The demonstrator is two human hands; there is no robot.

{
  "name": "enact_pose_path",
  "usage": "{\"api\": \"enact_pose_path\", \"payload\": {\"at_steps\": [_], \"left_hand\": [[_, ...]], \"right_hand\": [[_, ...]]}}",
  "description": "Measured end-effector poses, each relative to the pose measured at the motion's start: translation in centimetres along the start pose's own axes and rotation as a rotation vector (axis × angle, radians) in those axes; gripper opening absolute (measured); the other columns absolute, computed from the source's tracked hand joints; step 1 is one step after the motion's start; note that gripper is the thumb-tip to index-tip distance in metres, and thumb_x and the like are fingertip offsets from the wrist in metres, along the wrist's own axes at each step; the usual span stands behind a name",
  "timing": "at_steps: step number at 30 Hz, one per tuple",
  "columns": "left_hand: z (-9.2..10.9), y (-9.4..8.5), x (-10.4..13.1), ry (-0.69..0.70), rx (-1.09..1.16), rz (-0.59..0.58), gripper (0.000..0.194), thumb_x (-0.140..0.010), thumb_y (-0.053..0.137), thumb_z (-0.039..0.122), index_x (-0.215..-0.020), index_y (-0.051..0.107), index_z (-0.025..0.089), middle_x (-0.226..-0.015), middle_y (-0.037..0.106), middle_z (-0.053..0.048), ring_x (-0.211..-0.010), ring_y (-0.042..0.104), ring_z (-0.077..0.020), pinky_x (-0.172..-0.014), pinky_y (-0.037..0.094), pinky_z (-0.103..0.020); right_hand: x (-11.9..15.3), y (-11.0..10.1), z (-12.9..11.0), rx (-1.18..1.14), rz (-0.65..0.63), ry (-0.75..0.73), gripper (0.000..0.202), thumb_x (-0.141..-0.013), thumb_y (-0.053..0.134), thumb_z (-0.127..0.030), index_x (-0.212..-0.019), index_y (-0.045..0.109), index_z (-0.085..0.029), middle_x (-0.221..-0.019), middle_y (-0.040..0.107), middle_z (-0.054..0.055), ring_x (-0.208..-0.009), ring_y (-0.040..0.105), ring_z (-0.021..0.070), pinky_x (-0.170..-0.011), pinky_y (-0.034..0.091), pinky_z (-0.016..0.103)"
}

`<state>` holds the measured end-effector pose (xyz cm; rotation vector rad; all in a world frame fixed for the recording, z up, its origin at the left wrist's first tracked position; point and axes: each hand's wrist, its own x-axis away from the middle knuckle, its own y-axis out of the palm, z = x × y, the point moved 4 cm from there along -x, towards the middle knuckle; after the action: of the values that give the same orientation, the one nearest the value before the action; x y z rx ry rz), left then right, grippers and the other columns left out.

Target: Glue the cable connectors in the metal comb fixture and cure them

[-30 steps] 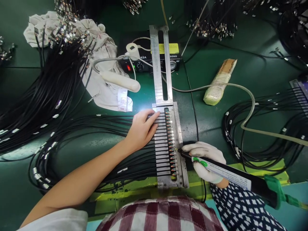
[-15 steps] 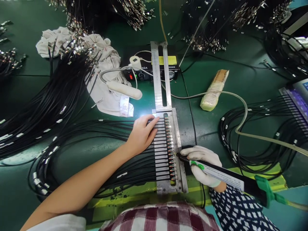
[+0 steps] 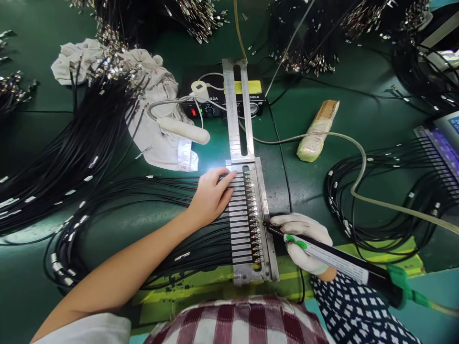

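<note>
My bare left hand (image 3: 211, 197) lies flat across the upper part of a slotted metal jig (image 3: 239, 248), thumb and index finger apart. Black cables (image 3: 172, 179) run in from the left under and beside it, seated in the slots, their stripped metal-tipped ends (image 3: 255, 239) lined up along the jig's right side. In a white glove, my right hand (image 3: 304, 239) is closed round a black dispensing syringe (image 3: 333, 260) with a white label and green end cap. The syringe's tip points left at the row of cable ends, around mid-jig; whether it touches them I cannot tell.
A black dispenser box (image 3: 215, 112) stands behind the jig under a metal rail (image 3: 233, 110). A white lamp (image 3: 184, 130) shines near my left hand. Cable bundles (image 3: 96, 114) and a cloth (image 3: 150, 148) lie left; a wrapped block (image 3: 317, 134) and coiled cables (image 3: 340, 210) lie right.
The syringe tip has shifted slightly up along the row of cable ends with my right hand. My left hand keeps its place on the jig. The whole view has moved a little.
</note>
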<state>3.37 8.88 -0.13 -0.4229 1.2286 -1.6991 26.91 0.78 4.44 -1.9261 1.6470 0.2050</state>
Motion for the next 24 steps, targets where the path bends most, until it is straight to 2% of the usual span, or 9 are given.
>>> {"api": "enact_pose_path", "payload": {"at_steps": [6,24], "left_hand": [[-0.09,-0.02,-0.02,0.009,-0.004,0.002,0.039,-0.100,0.043,0.025,-0.136,0.052,0.015,-0.130,0.053,-0.017,-0.122,0.050,-0.0294,-0.101,0.042,-0.048],[0.02,-0.09,-0.14,-0.019,0.024,-0.012,0.041,-0.099,0.043,0.026,-0.138,0.052,0.020,-0.129,0.054,-0.015,-0.122,0.050,-0.0295,-0.101,0.041,-0.049]], "right_hand": [[0.75,0.27,-0.42,0.022,-0.040,-0.059,0.019,-0.076,0.063,-0.015,-0.095,0.065,-0.019,-0.089,0.078,0.011,-0.078,0.076,0.0240,-0.065,0.059,0.034],[0.88,0.53,0.00,0.030,-0.051,-0.079,0.016,-0.079,0.063,-0.018,-0.095,0.064,-0.020,-0.088,0.078,0.010,-0.075,0.076,0.0229,-0.061,0.058,0.032]]}}
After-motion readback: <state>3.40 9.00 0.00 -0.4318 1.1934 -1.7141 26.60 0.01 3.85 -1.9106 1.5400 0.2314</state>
